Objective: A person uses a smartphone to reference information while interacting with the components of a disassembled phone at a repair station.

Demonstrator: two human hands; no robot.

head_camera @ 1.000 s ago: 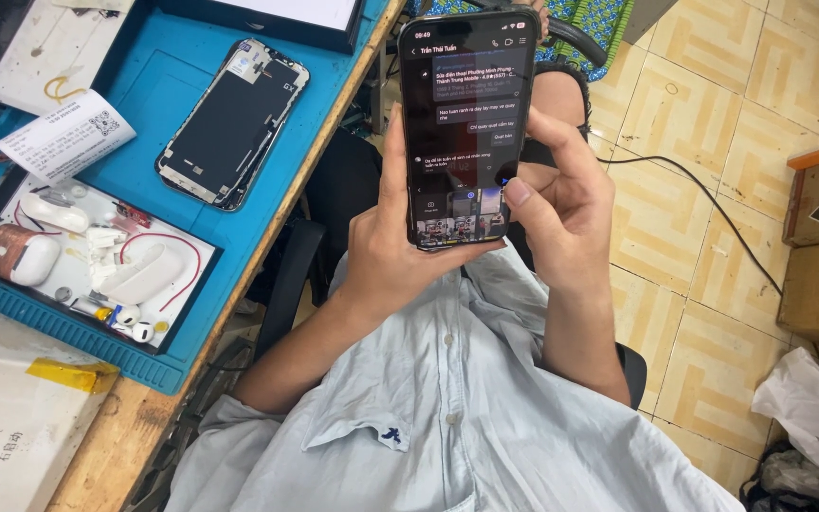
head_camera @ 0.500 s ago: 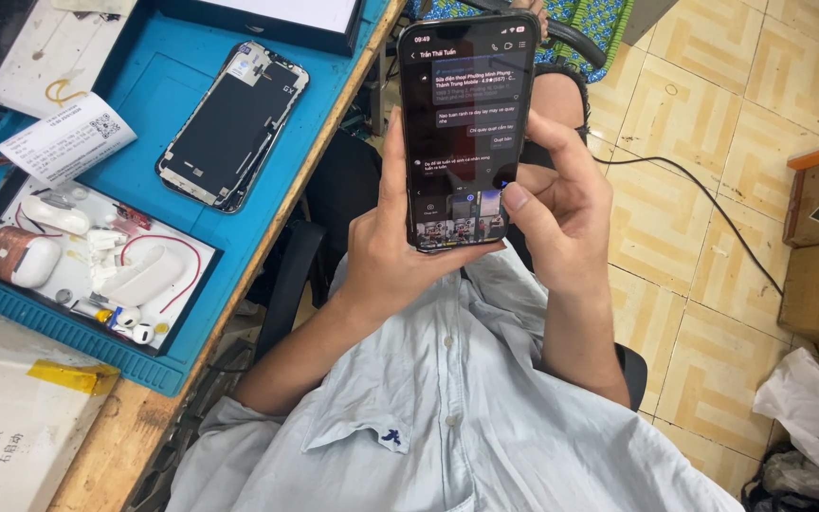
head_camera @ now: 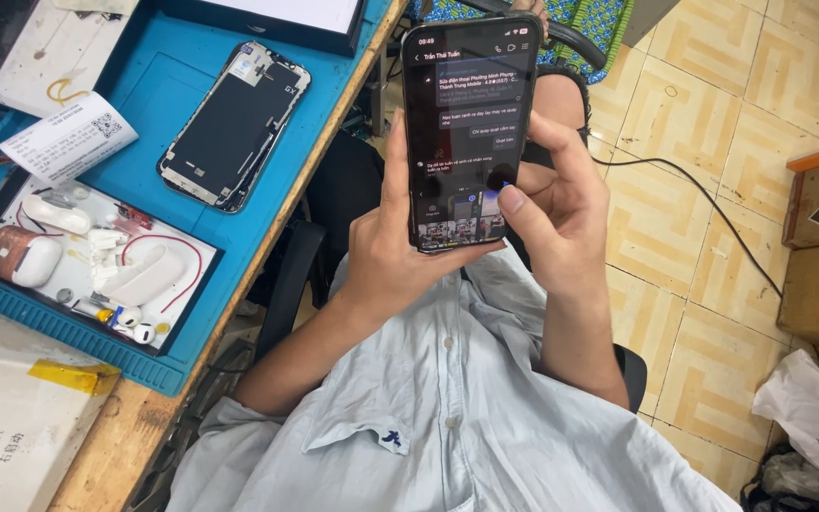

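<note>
- Up in the middle, above the lap, both hands hold a black phone upright with its lit screen facing the person.
- The left hand is curled round the phone's left edge and back. Its fingers are closed on it, so the phone stays steady.
- The right hand props the right edge, half closed. Its thumb lies on the low part of the glass, likely so it can tap while the other hand does the holding.
- The phone is flat, thin and shiny, with round corners.
- On the left sits a wooden table with a blue rubber mat. The mat has a raised edge, which would stop small bits from rolling off.
- A bare phone screen part lies flat on the mat, dark and glassy.
- Nearer, a white tray holds small white earbud pieces, a smooth white case and a thin red wire.
- A white paper slip lies beside the tray.
- Soft pale blue shirt cloth fills the near part.
- On the right, the floor is hard yellow tile, with a thin black cable running across it.
</note>
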